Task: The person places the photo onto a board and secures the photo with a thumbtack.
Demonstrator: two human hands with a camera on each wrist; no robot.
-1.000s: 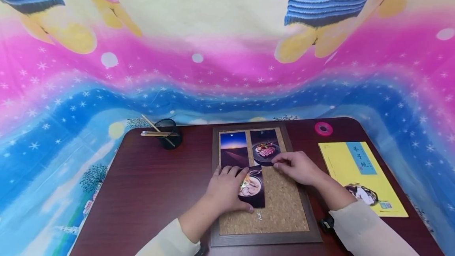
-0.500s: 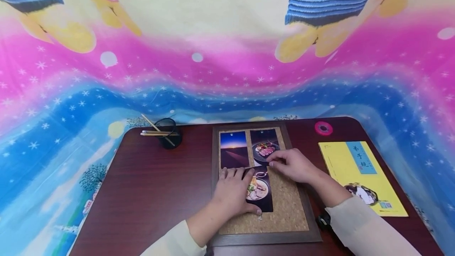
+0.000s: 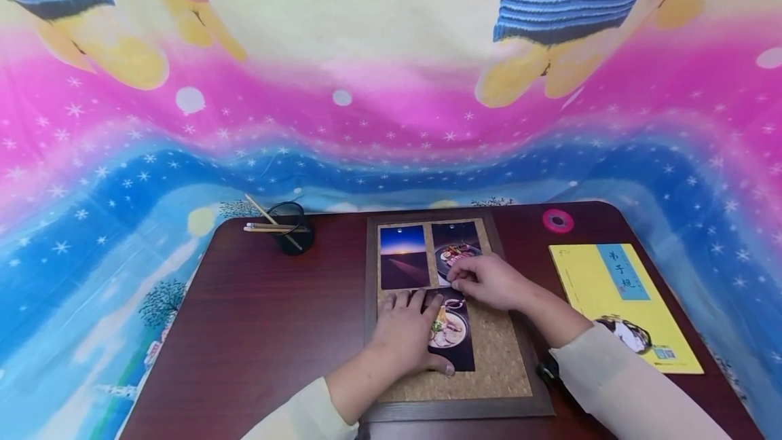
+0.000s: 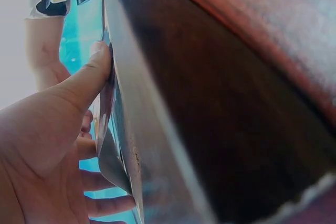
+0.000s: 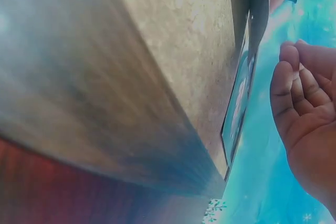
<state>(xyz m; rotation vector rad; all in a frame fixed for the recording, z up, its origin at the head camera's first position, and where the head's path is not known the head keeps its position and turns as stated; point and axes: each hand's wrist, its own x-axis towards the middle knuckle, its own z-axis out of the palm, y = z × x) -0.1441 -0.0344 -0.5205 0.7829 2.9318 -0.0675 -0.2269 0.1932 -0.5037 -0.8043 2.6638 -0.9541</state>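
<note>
In the head view, a framed corkboard [image 3: 501, 358] lies on the desk. My left hand [image 3: 403, 331] rests with spread fingers on a dark photo print of a bowl of noodles [image 3: 451, 331], its thumb at the near edge. Seen from the left wrist, the print bows up off the board beside the fingers. My right hand [image 3: 491, 282] is over the print's top edge, thumb and index fingertips together; anything between them is hidden. In the right wrist view its other fingers [image 5: 310, 93] curl inward. A sunset photo [image 3: 404, 257] and a steak photo [image 3: 455, 253] lie above.
A black pen cup [image 3: 293, 236] with pencils stands at the desk's back left. On the right are a yellow book [image 3: 586, 304] and a pink ring-shaped roll [image 3: 558, 221]. A printed curtain [image 3: 366, 141] hangs around the desk.
The noodle photo has slid right and slightly nearer under my left hand. My right hand has moved left, toward the photo's top edge. My left thumb now covers the small clear bits on the cork.
</note>
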